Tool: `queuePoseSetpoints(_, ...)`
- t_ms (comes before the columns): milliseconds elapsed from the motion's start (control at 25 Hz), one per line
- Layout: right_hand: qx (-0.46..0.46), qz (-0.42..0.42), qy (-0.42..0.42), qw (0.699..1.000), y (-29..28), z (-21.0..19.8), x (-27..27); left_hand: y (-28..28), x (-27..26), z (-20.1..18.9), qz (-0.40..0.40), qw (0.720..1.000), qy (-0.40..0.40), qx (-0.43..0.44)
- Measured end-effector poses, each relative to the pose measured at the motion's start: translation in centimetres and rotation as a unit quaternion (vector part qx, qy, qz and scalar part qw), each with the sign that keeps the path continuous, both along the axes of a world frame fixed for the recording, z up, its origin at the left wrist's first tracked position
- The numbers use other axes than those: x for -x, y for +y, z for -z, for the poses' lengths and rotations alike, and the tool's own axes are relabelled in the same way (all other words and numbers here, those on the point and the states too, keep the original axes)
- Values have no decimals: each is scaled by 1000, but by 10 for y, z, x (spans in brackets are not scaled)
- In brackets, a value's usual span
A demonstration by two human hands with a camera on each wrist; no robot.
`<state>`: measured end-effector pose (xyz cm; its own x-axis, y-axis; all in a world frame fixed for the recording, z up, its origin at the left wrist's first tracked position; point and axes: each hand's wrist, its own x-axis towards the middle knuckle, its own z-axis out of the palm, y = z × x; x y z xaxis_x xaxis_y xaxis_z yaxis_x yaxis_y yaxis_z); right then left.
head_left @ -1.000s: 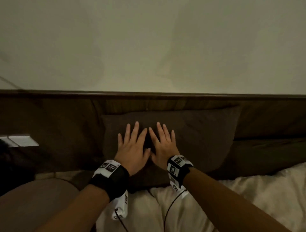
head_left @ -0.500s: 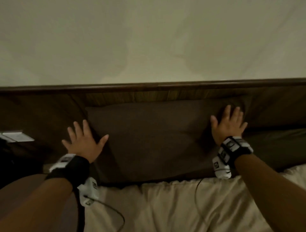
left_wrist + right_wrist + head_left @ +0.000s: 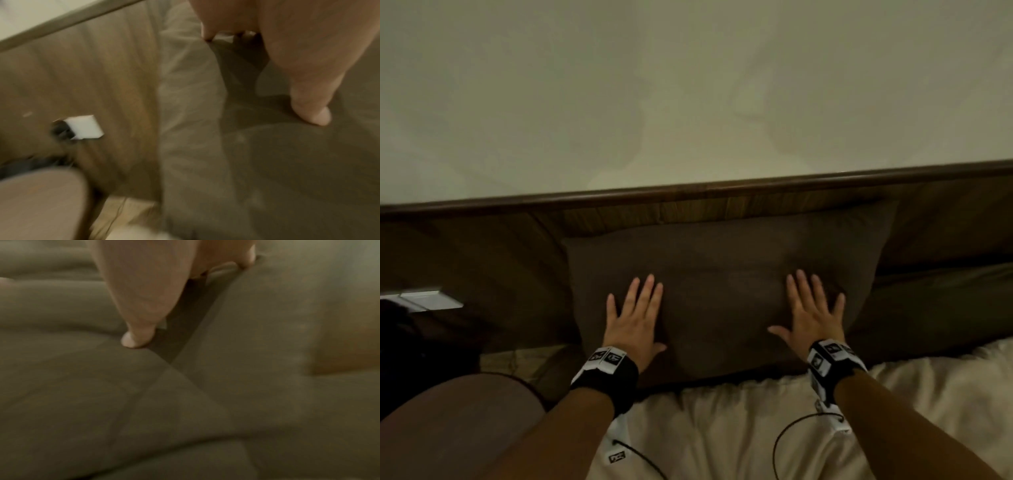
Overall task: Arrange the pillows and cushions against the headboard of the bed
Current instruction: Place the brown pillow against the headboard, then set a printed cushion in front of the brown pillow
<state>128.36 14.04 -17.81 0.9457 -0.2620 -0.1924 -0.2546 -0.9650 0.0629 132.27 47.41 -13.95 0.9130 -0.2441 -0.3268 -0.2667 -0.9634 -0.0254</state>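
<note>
1. The wall [image 3: 688,85] fills the upper half of the head view, with the wooden headboard [image 3: 619,214] running beneath it and the cream bed cover [image 3: 722,428] in the foreground.
2. The dark brown pillow [image 3: 722,281] stands upright on its long edge against the headboard, roughly centred, its lower edge meeting the bed cover. A second dark pillow [image 3: 928,301] lies low just to its right, also along the headboard.
3. What has changed: a second ago both palms were together at the pillow's centre, half a second ago they were spread to its outer edges, and now they have come back inward to a middle spacing. I read this as smoothing and patting strokes, meaning the pillow is already placed and only being tidied.
4. The left hand [image 3: 635,318] lies flat on the lower left of the pillow's face, fingers straight and slightly fanned, the grip apart and clamped on nothing; the left wrist view shows the thumb [image 3: 312,112] resting on the fabric.
5. The right hand [image 3: 813,315] mirrors it on the lower right, fingers extended, pressing rather than holding.
6. Both forearms reach forward, nearly parallel, wrists level.
7. A small white switch plate [image 3: 421,301] sits on the headboard at far left.
</note>
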Motion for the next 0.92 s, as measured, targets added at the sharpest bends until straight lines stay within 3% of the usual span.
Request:
queuePoseSetpoints(160, -101, 245, 73, 961, -15, -6, 57, 21, 26, -5, -48, 997, 56, 26)
queuePoseSetpoints(320, -152, 235, 77, 957, 55, -6, 137, 53, 64, -9, -53, 975, 159, 145)
queuePoseSetpoints(520, -179, 234, 112, 949, 188, -59, 245, 126, 138, -50, -24, 934, 232, 269)
queuePoseSetpoints(600, -187, 249, 115, 943, 228, -93, 280, 146, 167, -67, 12, 919, 286, 272)
queuePoseSetpoints(720, -232, 267, 119, 928, 262, -134, 320, 161, 195, -65, -5, 888, 399, 227)
queuePoseSetpoints(920, -280, 384, 98, 874, 294, -141, 404, 162, 236, -51, 20, 878, 454, 153)
